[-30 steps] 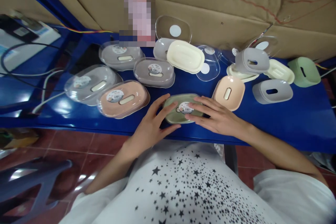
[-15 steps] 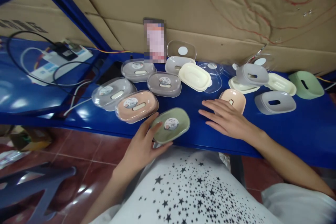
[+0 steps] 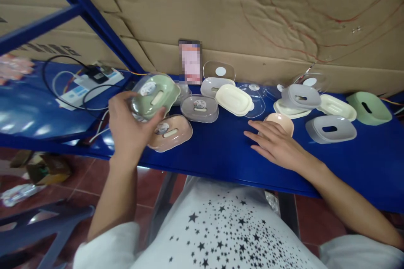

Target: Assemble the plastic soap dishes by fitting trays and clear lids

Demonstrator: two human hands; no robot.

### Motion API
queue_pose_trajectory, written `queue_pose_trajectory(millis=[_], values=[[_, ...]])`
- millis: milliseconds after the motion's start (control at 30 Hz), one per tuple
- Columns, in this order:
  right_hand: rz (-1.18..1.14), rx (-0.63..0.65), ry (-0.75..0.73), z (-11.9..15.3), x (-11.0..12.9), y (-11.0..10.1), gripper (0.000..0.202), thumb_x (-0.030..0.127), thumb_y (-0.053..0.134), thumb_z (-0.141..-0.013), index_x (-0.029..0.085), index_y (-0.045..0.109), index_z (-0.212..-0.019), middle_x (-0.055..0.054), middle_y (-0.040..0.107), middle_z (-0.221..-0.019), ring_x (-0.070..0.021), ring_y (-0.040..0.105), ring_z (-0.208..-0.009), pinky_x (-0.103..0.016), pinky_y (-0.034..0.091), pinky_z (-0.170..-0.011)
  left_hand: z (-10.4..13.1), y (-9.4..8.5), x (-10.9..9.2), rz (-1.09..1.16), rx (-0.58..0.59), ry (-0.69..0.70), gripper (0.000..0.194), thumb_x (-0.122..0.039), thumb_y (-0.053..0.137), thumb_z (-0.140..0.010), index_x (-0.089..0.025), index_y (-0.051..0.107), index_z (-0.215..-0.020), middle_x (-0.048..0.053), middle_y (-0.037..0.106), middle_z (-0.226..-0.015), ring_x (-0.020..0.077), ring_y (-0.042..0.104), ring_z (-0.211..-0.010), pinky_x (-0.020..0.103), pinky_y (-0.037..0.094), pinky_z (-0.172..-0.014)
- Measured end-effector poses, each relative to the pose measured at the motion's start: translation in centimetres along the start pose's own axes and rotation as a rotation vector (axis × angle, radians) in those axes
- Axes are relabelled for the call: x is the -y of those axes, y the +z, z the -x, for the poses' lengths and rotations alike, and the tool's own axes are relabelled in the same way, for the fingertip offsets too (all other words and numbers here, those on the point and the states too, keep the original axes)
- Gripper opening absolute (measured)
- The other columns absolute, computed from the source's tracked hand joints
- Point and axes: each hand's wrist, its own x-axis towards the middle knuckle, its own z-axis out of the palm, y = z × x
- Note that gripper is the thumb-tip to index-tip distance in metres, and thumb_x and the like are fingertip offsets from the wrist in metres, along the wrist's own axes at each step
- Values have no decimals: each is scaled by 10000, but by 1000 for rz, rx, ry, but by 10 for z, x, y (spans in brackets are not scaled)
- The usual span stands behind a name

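Observation:
My left hand [image 3: 132, 124] is closed around a green soap box [image 3: 160, 96] with a clear lid and a round label. It holds the box over the other lidded boxes at the left. Below it lies a peach lidded box [image 3: 178, 132], and a grey lidded box [image 3: 206, 113] is to its right. My right hand [image 3: 274, 143] hangs with fingers stretched out, partly covering a small peach box [image 3: 280, 122]; whether it touches that box I cannot tell. A cream tray [image 3: 235, 98] lies between the hands, further back.
Grey box shells [image 3: 344, 132] and a green shell [image 3: 372, 111] stand at the right, near cream inserts [image 3: 339, 109] and clear lids [image 3: 254, 107]. A phone [image 3: 191, 63] leans on the cardboard [image 3: 268, 38]. A power strip [image 3: 78, 94] with cables lies at the left.
My left hand has lifted the green box from the table's front edge and carried it left and back over the other boxes. My right hand has barely moved.

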Motion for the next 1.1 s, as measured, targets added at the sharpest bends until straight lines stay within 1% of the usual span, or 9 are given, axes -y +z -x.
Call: queue_pose_trajectory(millis=[100,233,400,567,700,800,867,1000,1100], values=[[20,13,23,3,-6,-4,404,290,618,-1072,173,655,-1457,-180,583,-1591,-359,603,-1426,-597,540,-1151,-16,13,0,-31,66,-31,738,-533,829,-858,-163,493,-1400,126,580,-1432,389,539,-1410,607,490,-1165],[10,27,46,4,-10,-6,412,301,614,-1075,183,649,-1468,-172,570,-1605,-352,584,-1447,-598,520,-1176,-20,25,-2,-65,146,-21,735,-486,823,-849,-153,490,-1413,177,580,-1461,396,531,-1400,605,490,-1158],[8,28,37,4,-10,-2,382,305,606,-1079,165,678,-1427,-180,597,-1574,-350,607,-1421,-584,526,-1175,-20,26,0,-81,169,26,685,-537,762,-899,-151,520,-1411,195,588,-1466,400,492,-1444,597,457,-1187],[13,41,32,5,-9,2,367,316,590,-1089,176,684,-1416,-167,605,-1567,-336,619,-1409,-575,522,-1182,-26,22,2,-135,214,-48,747,-517,782,-875,-160,495,-1465,189,620,-1420,408,586,-1348,608,512,-1118],[33,68,62,8,-17,-4,365,328,576,-1097,195,684,-1419,-158,591,-1586,-346,585,-1451,-594,480,-1202,-35,22,9,-144,199,-83,809,-518,795,-863,-147,475,-1506,182,624,-1443,425,576,-1385,625,502,-1133],[68,73,128,12,-28,-19,393,366,545,-1110,185,668,-1436,-180,598,-1577,-366,559,-1477,-628,435,-1208,-38,22,15,-98,207,-99,978,-522,840,-808,-145,389,-1590,198,576,-1531,435,565,-1414,633,493,-1148],[63,82,196,16,-35,-30,423,407,516,-1118,189,654,-1454,-173,636,-1537,-365,577,-1458,-625,431,-1196,-39,21,19,-79,205,-90,1096,-506,866,-767,-133,322,-1642,224,530,-1586,453,559,-1429,650,477,-1161],[-23,163,277,21,-39,-42,416,471,521,-1108,244,673,-1421,-105,673,-1509,-344,613,-1418,-581,468,-1162,-40,16,24,-68,146,-1,1151,-458,855,-748,-68,287,-1670,266,455,-1645,498,466,-1512,676,403,-1224],[-120,236,271,19,-30,-38,491,544,636,-1042,237,672,-1424,-109,661,-1527,-347,596,-1440,-570,460,-1199,-32,7,11,-50,32,114,1086,-454,830,-790,-33,325,-1655,295,441,-1638,504,407,-1545,689,342,-1257]])
